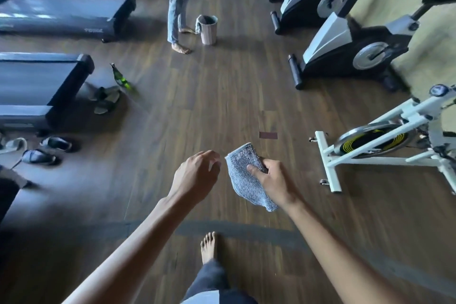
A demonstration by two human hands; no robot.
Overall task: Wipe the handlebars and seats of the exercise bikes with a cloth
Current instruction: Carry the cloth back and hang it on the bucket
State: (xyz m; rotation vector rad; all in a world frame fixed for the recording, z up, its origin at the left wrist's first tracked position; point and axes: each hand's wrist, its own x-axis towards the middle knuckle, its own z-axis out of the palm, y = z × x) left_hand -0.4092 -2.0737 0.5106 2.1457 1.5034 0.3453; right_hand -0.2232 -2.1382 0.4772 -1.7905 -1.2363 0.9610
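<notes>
A grey-blue folded cloth [243,175] hangs in front of me over the wooden floor, and my right hand [274,180] grips it, thumb pressed on its face. Just left of the cloth, my left hand [197,175] hovers with loosely curled fingers, holding nothing. On the right stands a white exercise bike [385,140] with a yellow-marked flywheel. Behind it, a row of black-and-silver exercise bikes [345,47] runs along the right wall. Their seats and handlebars are mostly out of view.
Treadmills [44,86] line the left side, with a green bottle [121,79] and several shoes [47,150] beside them. Another person's legs [176,5] stand by a small bin [208,29] ahead. My bare foot [209,247] is on the floor below.
</notes>
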